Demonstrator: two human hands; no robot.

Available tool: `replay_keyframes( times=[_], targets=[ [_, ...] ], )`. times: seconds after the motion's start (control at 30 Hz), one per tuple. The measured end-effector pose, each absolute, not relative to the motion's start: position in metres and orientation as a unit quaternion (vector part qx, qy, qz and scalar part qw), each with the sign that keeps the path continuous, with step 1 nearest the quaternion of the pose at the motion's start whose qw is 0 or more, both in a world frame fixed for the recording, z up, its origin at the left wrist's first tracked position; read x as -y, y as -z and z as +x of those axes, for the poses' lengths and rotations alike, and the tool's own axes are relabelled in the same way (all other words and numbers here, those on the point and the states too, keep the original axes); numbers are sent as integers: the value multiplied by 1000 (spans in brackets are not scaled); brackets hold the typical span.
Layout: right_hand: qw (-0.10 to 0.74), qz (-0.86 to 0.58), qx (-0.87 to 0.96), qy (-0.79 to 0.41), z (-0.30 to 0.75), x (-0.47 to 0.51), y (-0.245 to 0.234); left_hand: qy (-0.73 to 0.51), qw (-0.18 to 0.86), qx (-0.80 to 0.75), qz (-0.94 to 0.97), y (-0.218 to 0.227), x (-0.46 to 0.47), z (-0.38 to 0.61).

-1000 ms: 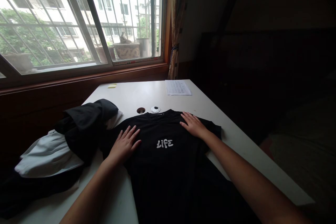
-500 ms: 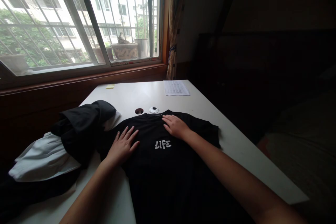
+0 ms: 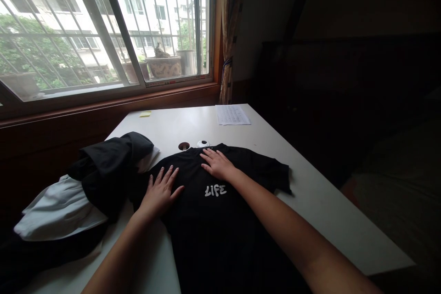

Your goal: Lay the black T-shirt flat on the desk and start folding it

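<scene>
A black T-shirt with small white lettering lies spread on the white table, its collar at the far side and its lower part running out of view toward me. My left hand rests on the shirt near the left shoulder, fingers spread. Close to the collar, my right hand lies flat on the cloth with its fingers stretched out. Neither hand grips the fabric. Part of the collar is hidden behind the right hand.
Left of the shirt is a heap of black and white clothes. Beyond the collar are a round cable hole and a white ring-shaped cover. A printed sheet and a yellow note lie at the far edge, below a barred window.
My right hand has slid left along the collar area of the shirt. The left hand stays in nearly the same place.
</scene>
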State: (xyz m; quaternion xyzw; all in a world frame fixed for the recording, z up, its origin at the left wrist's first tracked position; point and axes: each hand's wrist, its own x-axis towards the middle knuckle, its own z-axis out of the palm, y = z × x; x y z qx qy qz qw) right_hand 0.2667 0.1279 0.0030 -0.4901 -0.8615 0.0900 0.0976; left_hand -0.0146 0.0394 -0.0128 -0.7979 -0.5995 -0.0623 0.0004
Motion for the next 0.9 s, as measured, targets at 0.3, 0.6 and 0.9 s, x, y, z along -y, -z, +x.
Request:
replay_keyframes(
  times=[0.3,0.6,0.9],
  targets=[
    [177,-494,851,-34,270,-116,0,66,13,599,-798,3,-39,-15],
    [169,-503,846,-45,270,-122,8,152,11,590,-793,-37,-72,-11],
    [142,-495,855,-63,272,-124,7,160,-43,636,-754,-27,-157,14]
  ],
)
